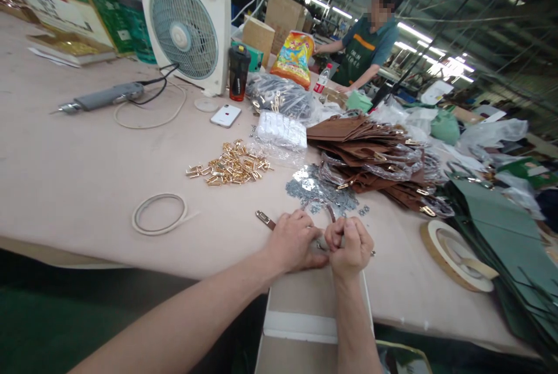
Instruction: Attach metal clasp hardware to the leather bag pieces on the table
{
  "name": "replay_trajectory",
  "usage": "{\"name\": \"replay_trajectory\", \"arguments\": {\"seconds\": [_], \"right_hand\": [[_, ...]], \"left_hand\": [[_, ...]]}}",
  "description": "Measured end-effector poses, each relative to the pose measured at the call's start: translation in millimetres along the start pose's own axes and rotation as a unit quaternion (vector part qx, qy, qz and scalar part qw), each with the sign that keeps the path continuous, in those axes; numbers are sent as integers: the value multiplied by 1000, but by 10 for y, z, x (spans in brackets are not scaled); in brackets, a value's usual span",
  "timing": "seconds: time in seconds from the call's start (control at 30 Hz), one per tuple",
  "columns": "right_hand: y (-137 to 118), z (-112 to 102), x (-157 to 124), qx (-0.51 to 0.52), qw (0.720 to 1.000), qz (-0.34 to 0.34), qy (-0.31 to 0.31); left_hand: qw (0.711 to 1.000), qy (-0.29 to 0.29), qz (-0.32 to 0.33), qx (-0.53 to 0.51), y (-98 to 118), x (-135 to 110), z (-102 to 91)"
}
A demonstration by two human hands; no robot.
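Observation:
My left hand (293,241) lies knuckles up at the table's near edge, fingers curled down on a brown strap (267,220) with a metal end that sticks out to its left. My right hand (350,244) is closed in a fist right beside it, pinching a small part I cannot make out; a thin metal tip shows at its right side. Just beyond both hands lies a heap of small silver metal pieces (314,187). A pile of gold metal fittings (231,168) sits further left.
Stacked brown leather pieces (366,147) and dark green pieces (501,234) fill the right. A tape roll (453,255), a white cord loop (159,214), a phone (225,115), a fan (185,22) and an electric screwdriver (102,96) lie around. Another person (370,36) works at the far side.

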State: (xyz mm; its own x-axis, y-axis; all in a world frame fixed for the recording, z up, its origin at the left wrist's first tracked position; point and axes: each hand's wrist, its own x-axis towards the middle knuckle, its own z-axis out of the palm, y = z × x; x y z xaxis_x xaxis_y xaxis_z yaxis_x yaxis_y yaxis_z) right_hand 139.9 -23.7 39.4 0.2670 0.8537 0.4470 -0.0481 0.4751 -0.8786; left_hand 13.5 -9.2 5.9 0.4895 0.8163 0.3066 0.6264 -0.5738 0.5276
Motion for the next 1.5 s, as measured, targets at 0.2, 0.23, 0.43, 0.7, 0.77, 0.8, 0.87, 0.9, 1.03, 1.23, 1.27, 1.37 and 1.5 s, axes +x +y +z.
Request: {"name": "replay_trajectory", "arguments": {"seconds": [0.2,0.23,0.43,0.7,0.77,0.8,0.87,0.9,1.03,1.23,1.27,1.37,1.5], "right_hand": [[-132,27,21,-11,997,-72,14],[-95,17,13,-23,998,-57,4],[-96,-25,50,-24,999,-9,-34],[-43,43,-47,-11,1000,1,-7],[-21,-31,-79,20,999,22,20],[-47,-87,-94,42,998,21,41],[-145,-221,-143,79,993,12,90],[-195,-292,-182,93,990,11,110],[-209,-491,-392,115,982,44,145],[13,-455,-521,94,977,10,193],[16,-440,-520,92,977,6,195],[-4,-413,-538,74,979,-7,189],[-2,-397,-594,43,983,-13,176]], "left_hand": [[1000,3,-4,-12,10,-15,-20],[1000,1,-4,-10,9,-13,-21],[1000,-4,2,-8,-10,-14,-26],[1000,-10,0,-6,-1,-13,-13],[1000,-7,2,-10,1,-10,-14],[1000,-2,4,-16,-1,-9,-12],[1000,6,8,-23,-7,-11,-7],[1000,7,10,-23,-10,-12,-3],[1000,-1,17,-17,-4,-15,13],[999,5,28,-33,18,-28,-11],[998,10,34,-49,13,-42,-27],[992,52,39,-105,-17,-123,-85],[975,136,-49,-170,-99,-301,-132]]}}
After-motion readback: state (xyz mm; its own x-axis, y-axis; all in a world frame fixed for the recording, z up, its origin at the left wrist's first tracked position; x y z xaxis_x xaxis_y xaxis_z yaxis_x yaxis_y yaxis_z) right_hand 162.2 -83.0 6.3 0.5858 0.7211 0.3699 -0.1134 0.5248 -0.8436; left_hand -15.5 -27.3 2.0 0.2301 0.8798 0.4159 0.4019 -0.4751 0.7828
